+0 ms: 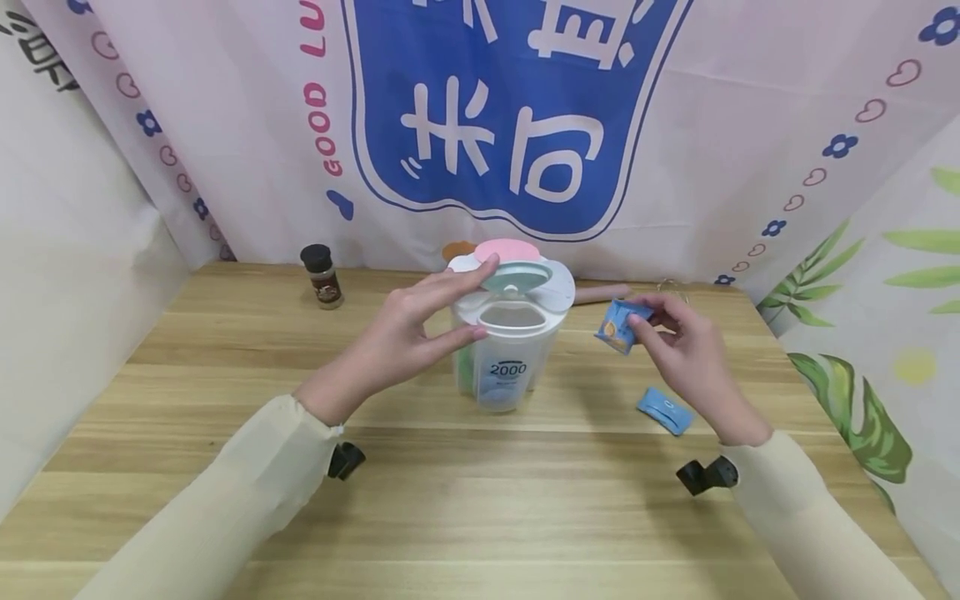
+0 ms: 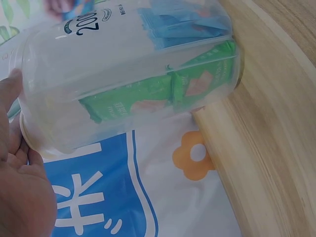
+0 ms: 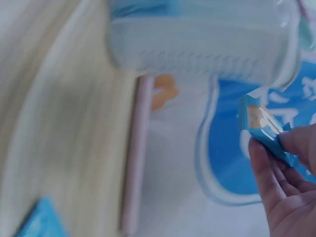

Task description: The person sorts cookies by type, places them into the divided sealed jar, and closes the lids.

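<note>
A clear storage container (image 1: 506, 367) marked 2000 stands upright on the table, its teal flap (image 1: 517, 277) raised over one opening. My left hand (image 1: 405, 321) grips its top from the left, thumb at the front rim and index finger by the flap. Through the wall, blue packets (image 2: 185, 24) and green packets (image 2: 133, 98) show in separate compartments. My right hand (image 1: 686, 350) pinches a small blue snack packet (image 1: 621, 325) between thumb and fingers, right of the container and above the table. Another blue snack packet (image 1: 665, 411) lies on the table below that hand.
A black-capped spice jar (image 1: 322, 277) stands at the back left. Behind the container lies a pinkish stick (image 1: 602, 293) along the table's rear edge. A printed cloth (image 1: 690, 167) hangs close behind the wooden table (image 1: 450, 517).
</note>
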Demonstrator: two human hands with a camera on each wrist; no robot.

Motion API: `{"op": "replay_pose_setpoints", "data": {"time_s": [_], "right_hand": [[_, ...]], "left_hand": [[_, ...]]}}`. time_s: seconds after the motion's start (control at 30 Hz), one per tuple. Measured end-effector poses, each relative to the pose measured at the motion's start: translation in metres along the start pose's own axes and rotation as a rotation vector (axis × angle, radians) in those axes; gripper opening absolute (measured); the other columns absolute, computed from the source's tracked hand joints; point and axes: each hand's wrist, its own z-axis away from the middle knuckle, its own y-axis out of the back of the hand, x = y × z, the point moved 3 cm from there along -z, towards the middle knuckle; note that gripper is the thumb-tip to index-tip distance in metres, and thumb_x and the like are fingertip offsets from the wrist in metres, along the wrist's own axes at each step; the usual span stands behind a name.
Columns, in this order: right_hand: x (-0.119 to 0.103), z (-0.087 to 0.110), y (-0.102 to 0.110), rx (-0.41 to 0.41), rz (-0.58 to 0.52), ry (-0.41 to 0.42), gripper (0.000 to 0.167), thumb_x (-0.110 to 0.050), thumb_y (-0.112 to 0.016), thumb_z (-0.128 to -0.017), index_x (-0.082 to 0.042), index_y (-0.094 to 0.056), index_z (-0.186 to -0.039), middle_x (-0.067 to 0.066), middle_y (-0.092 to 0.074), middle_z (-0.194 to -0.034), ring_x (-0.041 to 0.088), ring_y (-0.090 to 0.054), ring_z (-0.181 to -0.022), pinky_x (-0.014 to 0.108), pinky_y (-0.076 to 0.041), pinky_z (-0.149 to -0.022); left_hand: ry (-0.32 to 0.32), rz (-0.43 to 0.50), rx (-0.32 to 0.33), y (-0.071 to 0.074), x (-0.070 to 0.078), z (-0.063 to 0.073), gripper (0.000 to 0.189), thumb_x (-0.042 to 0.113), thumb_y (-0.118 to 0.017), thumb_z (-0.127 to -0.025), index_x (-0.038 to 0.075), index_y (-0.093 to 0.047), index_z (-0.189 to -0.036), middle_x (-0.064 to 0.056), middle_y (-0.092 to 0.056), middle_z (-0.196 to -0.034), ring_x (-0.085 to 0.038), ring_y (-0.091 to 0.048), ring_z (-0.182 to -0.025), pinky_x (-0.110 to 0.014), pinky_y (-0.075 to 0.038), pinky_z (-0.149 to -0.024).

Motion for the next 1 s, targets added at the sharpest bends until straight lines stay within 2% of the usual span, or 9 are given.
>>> {"op": "replay_pose_setpoints", "data": {"time_s": [0.17, 0.27, 0.5, 0.67, 0.9, 1.0], "right_hand": [[-0.032, -0.005, 0.002, 0.105, -0.112, 0.146, 0.020, 0.011, -0.067, -0.095, 0.010, -0.069, -0.115, -0.011, -0.073, -0.113, -0.002, -0.068, -0.086, 0.009, -0.060, -0.075], [-0.049, -0.006, 0.003, 0.129, -0.167, 0.228, 0.021, 0.015, -0.066, -0.093, 0.012, -0.068, -0.114, -0.019, -0.071, -0.114, 0.000, -0.069, -0.088, 0.011, -0.061, -0.078], [-0.084, -0.012, -0.002, 0.144, -0.234, 0.346, 0.020, 0.016, -0.070, -0.090, 0.015, -0.069, -0.110, -0.015, -0.074, -0.112, 0.002, -0.073, -0.092, 0.017, -0.063, -0.085], [-0.099, -0.019, -0.012, 0.109, -0.253, 0.397, 0.022, 0.019, -0.071, -0.088, 0.014, -0.069, -0.109, -0.013, -0.075, -0.111, 0.003, -0.075, -0.096, 0.021, -0.064, -0.087], [-0.105, -0.026, -0.028, 0.036, -0.207, 0.430, 0.028, 0.023, -0.074, -0.082, 0.011, -0.071, -0.108, 0.016, -0.077, -0.103, 0.001, -0.074, -0.100, 0.021, -0.063, -0.089], [-0.104, -0.026, -0.035, -0.003, -0.125, 0.459, 0.027, 0.019, -0.076, -0.083, 0.008, -0.071, -0.108, 0.018, -0.077, -0.102, 0.003, -0.073, -0.099, 0.020, -0.063, -0.090]], "left_hand": [[-0.006, 0.005, 0.003, 0.000, 0.000, 0.001, 0.074, 0.014, -0.082, -0.092, 0.017, -0.049, -0.157, -0.006, -0.056, -0.158, -0.027, -0.055, -0.146, -0.047, -0.049, -0.120], [-0.011, 0.004, 0.004, 0.001, -0.001, 0.001, 0.074, 0.014, -0.082, -0.091, 0.016, -0.049, -0.157, -0.006, -0.057, -0.157, -0.027, -0.056, -0.145, -0.047, -0.050, -0.119], [-0.030, 0.000, 0.012, 0.001, -0.001, 0.000, 0.074, 0.014, -0.083, -0.091, 0.015, -0.049, -0.157, -0.006, -0.056, -0.158, -0.028, -0.055, -0.146, -0.049, -0.048, -0.121], [-0.038, 0.006, 0.020, 0.000, -0.002, 0.000, 0.073, 0.013, -0.083, -0.091, 0.013, -0.051, -0.156, -0.008, -0.058, -0.156, -0.029, -0.057, -0.144, -0.049, -0.048, -0.121], [-0.030, 0.010, 0.015, 0.000, -0.003, -0.001, 0.072, 0.015, -0.082, -0.091, 0.014, -0.050, -0.156, -0.008, -0.059, -0.155, -0.028, -0.058, -0.143, -0.048, -0.049, -0.120], [-0.017, 0.015, 0.007, 0.000, -0.003, 0.000, 0.072, 0.015, -0.082, -0.092, 0.016, -0.050, -0.157, -0.008, -0.059, -0.155, -0.027, -0.057, -0.143, -0.048, -0.049, -0.120]]}}
